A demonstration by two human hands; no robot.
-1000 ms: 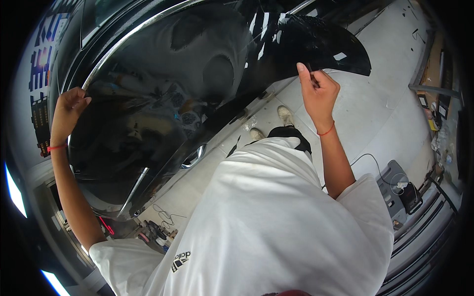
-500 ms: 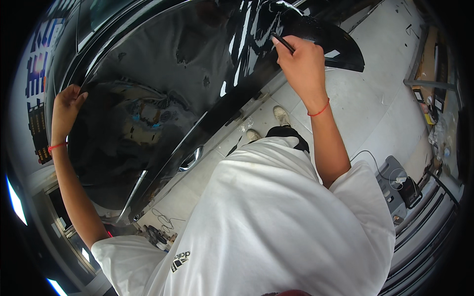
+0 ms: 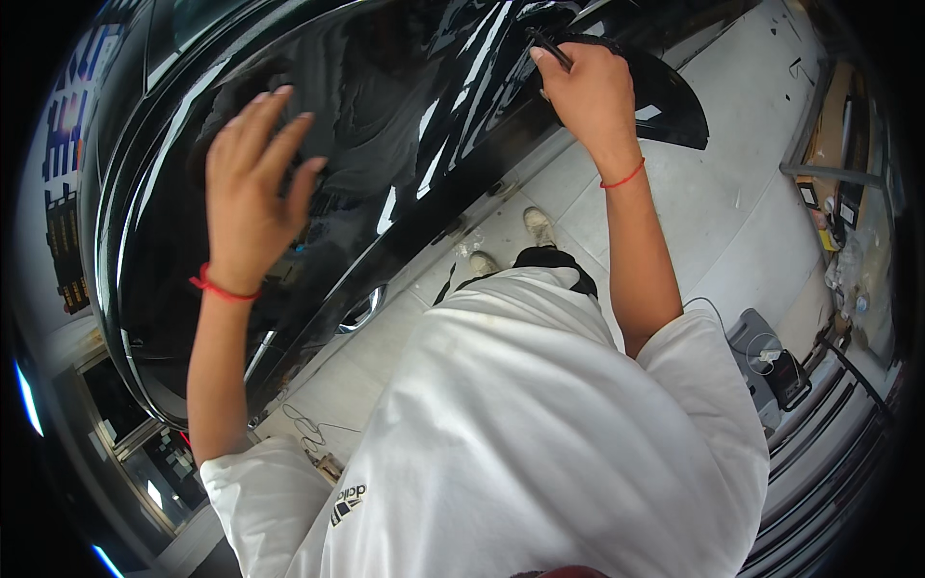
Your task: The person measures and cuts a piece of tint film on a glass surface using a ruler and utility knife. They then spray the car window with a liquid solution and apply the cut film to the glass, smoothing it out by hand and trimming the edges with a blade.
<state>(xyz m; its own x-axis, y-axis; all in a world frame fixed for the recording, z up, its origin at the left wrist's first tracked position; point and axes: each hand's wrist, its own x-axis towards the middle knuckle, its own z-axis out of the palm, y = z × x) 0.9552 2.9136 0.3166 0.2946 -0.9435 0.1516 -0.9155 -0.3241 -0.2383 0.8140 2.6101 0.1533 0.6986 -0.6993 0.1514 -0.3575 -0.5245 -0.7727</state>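
Note:
A glossy black car panel [image 3: 164,308] spreads across the left and upper part of the view, with rippled black film [image 3: 376,116] over it. My left hand [image 3: 252,188] is over the panel, fingers spread and holding nothing; whether it touches the surface I cannot tell. Farther right, my right hand [image 3: 590,101] grips a slim black pen-like tool [image 3: 550,46], its end pointing up and left at the far part of the film. A rounded glossy black piece [image 3: 679,111] extends to the right beyond that hand.
Below the panel's near edge is a chrome piece [image 3: 362,310]. My shoes [image 3: 538,227] stand on the pale tiled floor [image 3: 713,212]. To the right are a grey case [image 3: 756,352] with a cable, dark rails [image 3: 819,453] and a cluttered shelf [image 3: 843,193].
My left hand has let go of the film's left edge, opened and moved right over the panel. The film there lies smoother. My right hand has shifted slightly farther away with the tool.

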